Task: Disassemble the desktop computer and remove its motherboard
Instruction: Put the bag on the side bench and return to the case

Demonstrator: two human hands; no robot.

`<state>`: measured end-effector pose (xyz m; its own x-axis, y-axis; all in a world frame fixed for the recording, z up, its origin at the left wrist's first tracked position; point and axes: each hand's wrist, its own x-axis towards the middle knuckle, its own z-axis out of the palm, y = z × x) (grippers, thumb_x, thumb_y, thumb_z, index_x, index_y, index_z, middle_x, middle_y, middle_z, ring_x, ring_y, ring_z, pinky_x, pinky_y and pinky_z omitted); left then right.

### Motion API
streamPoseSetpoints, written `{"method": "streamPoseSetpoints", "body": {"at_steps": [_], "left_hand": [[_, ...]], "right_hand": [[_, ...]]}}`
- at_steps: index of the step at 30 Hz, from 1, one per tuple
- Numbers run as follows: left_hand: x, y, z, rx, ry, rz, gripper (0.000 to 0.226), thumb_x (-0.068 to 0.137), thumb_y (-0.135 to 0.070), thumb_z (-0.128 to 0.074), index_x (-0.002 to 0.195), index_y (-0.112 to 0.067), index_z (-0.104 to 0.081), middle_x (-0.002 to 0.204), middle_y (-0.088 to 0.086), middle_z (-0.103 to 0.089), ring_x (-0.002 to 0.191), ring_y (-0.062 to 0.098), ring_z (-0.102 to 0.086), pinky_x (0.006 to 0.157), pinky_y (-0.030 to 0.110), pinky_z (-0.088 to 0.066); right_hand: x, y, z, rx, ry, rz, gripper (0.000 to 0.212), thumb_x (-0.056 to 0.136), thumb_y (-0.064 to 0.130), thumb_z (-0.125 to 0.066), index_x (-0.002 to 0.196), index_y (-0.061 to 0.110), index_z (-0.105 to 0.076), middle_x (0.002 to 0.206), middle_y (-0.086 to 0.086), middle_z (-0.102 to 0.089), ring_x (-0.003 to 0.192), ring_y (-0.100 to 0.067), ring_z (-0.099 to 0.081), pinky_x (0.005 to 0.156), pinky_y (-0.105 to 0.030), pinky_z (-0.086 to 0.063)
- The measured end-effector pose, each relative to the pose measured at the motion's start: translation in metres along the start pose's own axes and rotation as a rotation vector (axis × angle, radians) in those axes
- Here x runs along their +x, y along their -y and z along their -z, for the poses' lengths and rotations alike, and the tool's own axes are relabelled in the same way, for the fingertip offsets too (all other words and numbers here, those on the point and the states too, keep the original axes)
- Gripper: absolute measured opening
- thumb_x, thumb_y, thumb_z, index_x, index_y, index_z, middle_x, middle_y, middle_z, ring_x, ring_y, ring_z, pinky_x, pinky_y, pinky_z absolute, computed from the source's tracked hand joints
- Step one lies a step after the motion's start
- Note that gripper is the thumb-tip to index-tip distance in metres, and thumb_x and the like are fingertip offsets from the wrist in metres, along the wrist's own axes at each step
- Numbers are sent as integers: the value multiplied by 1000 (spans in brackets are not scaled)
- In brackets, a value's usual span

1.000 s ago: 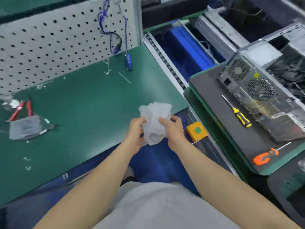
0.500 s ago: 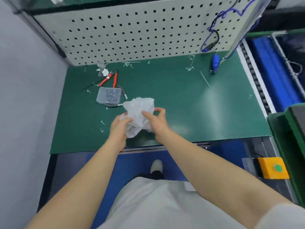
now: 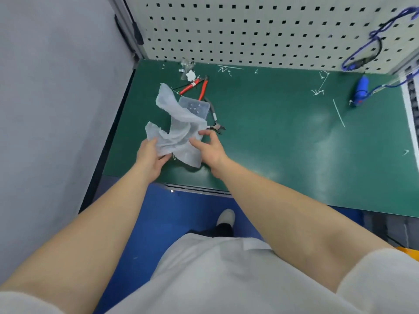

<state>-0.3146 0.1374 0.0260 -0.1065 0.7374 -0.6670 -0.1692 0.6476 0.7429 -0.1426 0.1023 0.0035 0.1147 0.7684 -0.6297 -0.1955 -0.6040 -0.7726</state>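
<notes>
— What have the hands got?

— A thin, translucent white plastic bag [image 3: 174, 130]. I'd judge it light, limp and a bit slippery, so best pinched at the edges. The left hand [image 3: 150, 155] grips its lower left edge and the right hand [image 3: 207, 148] pinches the right edge. It hangs between them just above the green matted surface [image 3: 272, 137], in front of a small clear plastic box [image 3: 195, 105].

— And the desktop computer?

— Not in view here. It's likely heavy and rigid — a two-hand lift by the case.
</notes>
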Motion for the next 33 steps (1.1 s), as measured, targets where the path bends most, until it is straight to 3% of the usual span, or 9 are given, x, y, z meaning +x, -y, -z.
{"method": "streamPoseSetpoints", "body": {"at_steps": [3, 6, 10, 13, 18, 21, 26, 30, 33], "left_hand": [[2, 10, 6, 162, -17, 18, 55, 103, -18, -52, 155, -23, -37, 148, -1, -56, 124, 18, -60, 114, 47, -44], [2, 20, 5, 347, -251, -24, 83, 98, -25, -57, 165, -27, -10, 165, 0, -30, 143, 27, -42, 118, 46, -36], [-7, 24, -12, 559, -503, -220, 76, 91, -25, -61, 160, -23, -29, 164, 5, -27, 143, 31, -38, 117, 52, -29], [-21, 23, -36, 761, -582, -506, 65, 83, -18, -63, 146, -22, -46, 153, 6, -38, 136, 33, -37, 108, 49, -28], [-41, 24, -101, 828, -154, -839, 32, 88, -17, -62, 120, -19, -61, 125, 0, -54, 108, 22, -55, 98, 38, -44], [-57, 34, -158, 841, 86, -795, 19, 93, -18, -60, 110, -18, -68, 111, -3, -65, 94, 15, -63, 93, 36, -51], [-100, 76, -257, 925, 366, -748, 17, 93, -22, -60, 105, -18, -72, 96, -9, -70, 93, 11, -62, 81, 19, -40], [-153, 118, -328, 996, 595, -765, 16, 94, -23, -60, 104, -19, -73, 93, -10, -69, 89, 11, -61, 80, 22, -41], [-202, 157, -377, 1052, 780, -790, 18, 95, -25, -59, 103, -20, -74, 95, -9, -72, 89, 12, -63, 81, 25, -45]], "right_hand": [[-1, -6, 1, -106, 7, 17, 42, 92, 19, -71, 130, 32, -61, 138, -12, -52, 110, -27, -64, 96, -39, -55], [-4, -6, 8, -152, -18, 46, 41, 93, 15, -67, 129, 35, -63, 136, -11, -50, 87, -18, -60, 70, -26, -49], [-8, -2, 21, -153, -65, 79, 37, 92, 13, -67, 122, 35, -64, 133, -6, -47, 69, -2, -50, 50, -14, -43], [-14, 3, 35, -123, -92, 113, 37, 92, 14, -67, 123, 34, -63, 132, -5, -47, 67, -6, -52, 46, -12, -43], [-29, 10, 78, -36, -176, 157, 34, 95, 18, -65, 123, 37, -62, 135, -4, -49, 91, -6, -57, 67, -25, -45], [-43, 9, 122, 3, -268, 191, 37, 94, 19, -65, 127, 34, -62, 133, -4, -53, 98, -4, -56, 76, -25, -46], [-84, -5, 220, 122, -490, 212, 34, 90, 21, -64, 121, 36, -64, 121, 3, -58, 91, -15, -62, 86, -38, -54], [-137, -30, 301, 231, -694, 213, 29, 91, 19, -62, 116, 34, -66, 118, 1, -63, 101, -22, -65, 94, -48, -56], [-193, -54, 358, 344, -849, 223, 29, 92, 11, -58, 115, 26, -67, 105, 0, -65, 87, -22, -62, 88, -50, -56]]}}
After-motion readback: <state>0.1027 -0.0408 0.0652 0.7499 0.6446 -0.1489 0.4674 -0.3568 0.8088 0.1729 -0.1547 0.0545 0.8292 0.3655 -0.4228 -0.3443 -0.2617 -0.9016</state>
